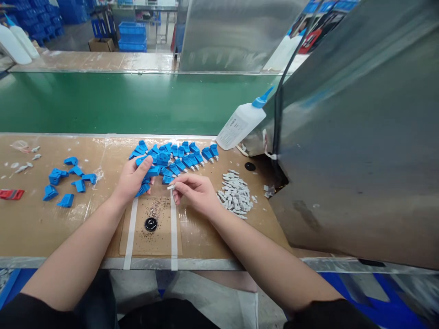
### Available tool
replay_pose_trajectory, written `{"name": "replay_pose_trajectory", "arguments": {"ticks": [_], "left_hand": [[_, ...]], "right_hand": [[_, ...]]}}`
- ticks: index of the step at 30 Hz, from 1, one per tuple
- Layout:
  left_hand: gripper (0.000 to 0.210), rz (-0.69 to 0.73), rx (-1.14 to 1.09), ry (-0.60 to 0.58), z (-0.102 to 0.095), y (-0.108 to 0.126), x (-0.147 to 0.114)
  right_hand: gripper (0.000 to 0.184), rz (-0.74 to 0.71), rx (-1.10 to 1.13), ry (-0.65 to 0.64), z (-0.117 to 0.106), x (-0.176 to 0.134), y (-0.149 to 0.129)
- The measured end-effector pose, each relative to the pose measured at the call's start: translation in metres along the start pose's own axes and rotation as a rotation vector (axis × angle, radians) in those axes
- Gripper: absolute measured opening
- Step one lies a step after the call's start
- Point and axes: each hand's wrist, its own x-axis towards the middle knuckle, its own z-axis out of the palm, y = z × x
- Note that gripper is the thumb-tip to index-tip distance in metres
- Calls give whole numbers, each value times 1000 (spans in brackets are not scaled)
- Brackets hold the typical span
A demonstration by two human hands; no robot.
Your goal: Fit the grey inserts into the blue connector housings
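My left hand point(131, 179) is closed around a blue plastic part point(152, 172), with other blue pieces close to its fingers; whether it grips more than one I cannot tell. Pinched between thumb and fingers of my right hand point(198, 193) is a small grey plastic piece point(170, 187), just right of the left hand. Beyond both hands lies a cluster of blue parts point(187, 160), several with pale tips sticking out. A heap of small grey pieces point(236, 194) lies right of my right hand. Several loose blue parts point(79, 185) are spread out to the left.
A black round dish point(151, 224) sits between white tape strips near the front edge. A white squeeze bottle point(242, 125) leans by a large metal housing point(360, 151). A red piece point(12, 194) lies far left. Behind the worktop runs a green belt point(103, 103).
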Motion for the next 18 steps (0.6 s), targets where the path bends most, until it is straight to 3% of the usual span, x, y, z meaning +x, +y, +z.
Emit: {"name": "replay_pose_trajectory", "arguments": {"ticks": [5, 10, 13, 15, 18], "left_hand": [[46, 12, 21, -16, -3, -2, 0], [45, 53, 10, -10, -4, -4, 1], [45, 73, 17, -5, -4, -3, 1], [46, 79, 14, 6, -3, -3, 1], [47, 85, -5, 21, -3, -2, 1]], "right_hand": [[9, -143, 59, -73, 4, 2, -2], [19, -155, -20, -46, 3, 0, 2], [15, -206, -169, -58, 1, 0, 2], [14, -243, -277, -125, 0, 0, 1], [15, -293, -411, -346, 1, -1, 4]]}}
